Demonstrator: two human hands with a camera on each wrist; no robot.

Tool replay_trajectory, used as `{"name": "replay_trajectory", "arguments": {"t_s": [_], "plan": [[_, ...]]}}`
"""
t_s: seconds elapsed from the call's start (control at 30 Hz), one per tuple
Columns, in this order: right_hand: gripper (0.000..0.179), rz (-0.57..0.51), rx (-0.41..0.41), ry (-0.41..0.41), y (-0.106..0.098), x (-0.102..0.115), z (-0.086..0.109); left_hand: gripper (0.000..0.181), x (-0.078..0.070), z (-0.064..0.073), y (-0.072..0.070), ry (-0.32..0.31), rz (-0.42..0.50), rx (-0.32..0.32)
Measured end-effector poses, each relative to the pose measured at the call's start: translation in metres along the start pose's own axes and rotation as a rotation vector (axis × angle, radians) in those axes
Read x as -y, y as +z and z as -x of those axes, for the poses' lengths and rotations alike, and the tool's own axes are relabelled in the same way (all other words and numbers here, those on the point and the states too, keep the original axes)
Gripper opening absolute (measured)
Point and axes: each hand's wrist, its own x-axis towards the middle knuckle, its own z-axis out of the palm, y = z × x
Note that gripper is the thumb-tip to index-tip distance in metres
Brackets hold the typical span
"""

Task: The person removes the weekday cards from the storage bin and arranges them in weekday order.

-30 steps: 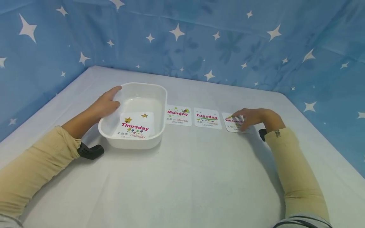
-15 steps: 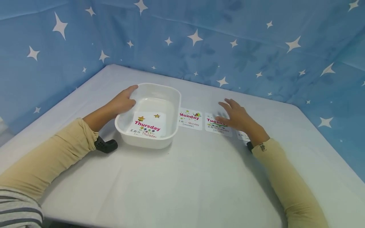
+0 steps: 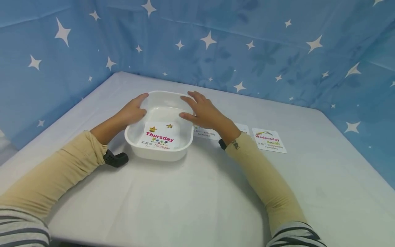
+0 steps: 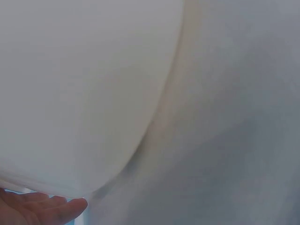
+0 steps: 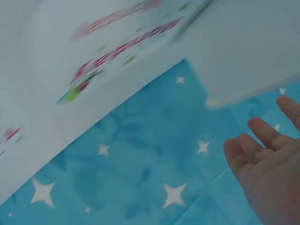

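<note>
My left hand (image 3: 131,111) grips the left rim of a white plastic basin (image 3: 158,155), thumb over the edge and fingers along the outer wall. A Thursday card (image 3: 160,135) lies in the basin. At the basin's right rim is my right hand (image 3: 205,111), fingers spread and partly over the edge; whether it touches cannot be told. Under and beside the right forearm lie a Monday card (image 3: 204,133) and a Tuesday card (image 3: 242,128), both partly hidden. The Wednesday card (image 3: 269,140) shows in full to their right.
A white cloth covers the table (image 3: 172,202). Behind it hangs a blue curtain (image 3: 185,61) with white stars. Black wrist devices (image 3: 115,159) stick out below both wrists, the left one close to the basin.
My right hand has left the Wednesday card and moved left across the Tuesday and Monday cards to the basin's right rim. The left hand keeps its hold. The head view has shifted slightly.
</note>
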Motion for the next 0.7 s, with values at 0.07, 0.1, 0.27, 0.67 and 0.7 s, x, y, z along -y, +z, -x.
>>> {"name": "replay_trajectory", "arguments": {"t_s": [0.07, 0.1, 0.27, 0.67, 0.7], "plan": [[0.07, 0.007, 0.023, -0.018, 0.002, 0.013, -0.006, 0.071, 0.0, 0.0, 0.0, 0.003, 0.006, 0.003], [0.07, 0.011, 0.038, -0.023, 0.003, 0.018, -0.009, 0.071, 0.0, 0.0, 0.0, 0.005, 0.007, 0.004], [0.078, 0.05, 0.149, -0.067, 0.009, 0.042, -0.015, 0.071, -0.002, 0.002, -0.001, 0.021, 0.011, 0.008], [0.092, 0.263, 0.414, -0.027, 0.02, 0.06, -0.007, 0.07, 0.001, 0.003, 0.003, 0.028, 0.007, -0.008], [0.09, 0.258, 0.418, -0.022, 0.02, 0.06, -0.007, 0.07, 0.001, 0.002, 0.002, 0.028, 0.01, -0.003]]}}
